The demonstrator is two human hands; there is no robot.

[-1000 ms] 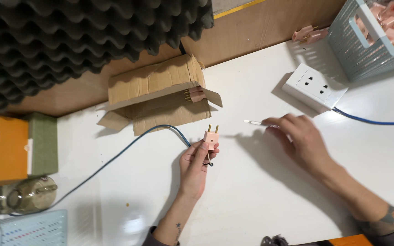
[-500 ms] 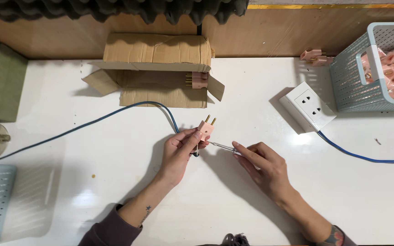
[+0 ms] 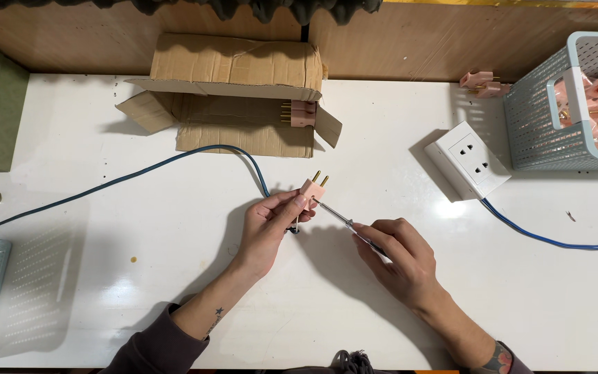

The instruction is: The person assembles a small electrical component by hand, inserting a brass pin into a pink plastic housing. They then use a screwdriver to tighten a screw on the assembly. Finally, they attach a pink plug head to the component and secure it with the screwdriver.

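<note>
Left hand (image 3: 269, 225): fingers are curling shut around a pink plug (image 3: 311, 190), thumb pressing its side; the two brass prongs are pointing up and away from the person. The plug is sitting at the table's (image 3: 105, 291) middle, just below the cardboard box (image 3: 233, 93), and a blue cable (image 3: 140, 173) is running from it leftward across the table, passing under the box's front edge.

Right hand (image 3: 396, 260): fingers are closing on the handle of a thin screwdriver (image 3: 337, 218); its metal shaft is slanting up-left and its tip is touching the plug's body. The hand is lying right of and below the plug.

Box: lying on its side, flaps open, another pink plug (image 3: 300, 113) showing at its right opening.

White socket (image 3: 468, 159): lying well right of the box, a second blue cable (image 3: 548, 235) trailing from it to the right edge.

Blue-grey basket (image 3: 545, 125): standing right of the socket, holding more pink plugs. A couple of loose pink plugs (image 3: 482, 83) are lying beside it against the wooden wall.
</note>
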